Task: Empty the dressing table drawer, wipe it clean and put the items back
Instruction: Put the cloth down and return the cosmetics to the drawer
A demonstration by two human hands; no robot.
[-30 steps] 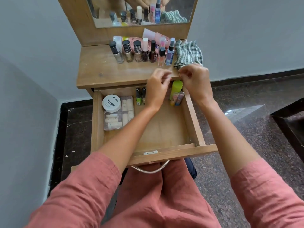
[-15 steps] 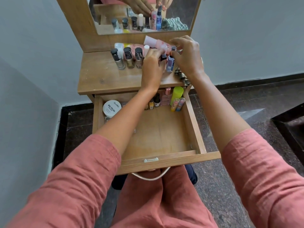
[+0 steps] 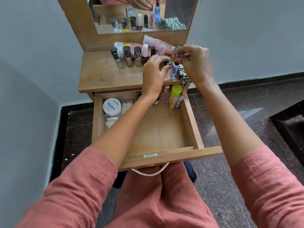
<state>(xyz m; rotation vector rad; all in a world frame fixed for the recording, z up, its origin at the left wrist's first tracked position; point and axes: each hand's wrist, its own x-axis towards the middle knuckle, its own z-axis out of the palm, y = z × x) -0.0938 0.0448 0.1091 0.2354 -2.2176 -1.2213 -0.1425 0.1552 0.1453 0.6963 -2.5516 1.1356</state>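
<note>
The drawer (image 3: 192, 122) stands open below the tabletop (image 3: 102, 74), with a white jar (image 3: 112, 106) at its far left and a green tube (image 3: 176, 92) at its far right. Above the tabletop's near right edge, the left hand (image 3: 153, 74) curls round a black-capped bottle (image 3: 167, 63). The right hand (image 3: 195, 63) pinches the top of a blue bottle (image 3: 174, 72) just beside a checked cloth (image 3: 183, 75). More bottles (image 3: 130, 56) line the far side.
</note>
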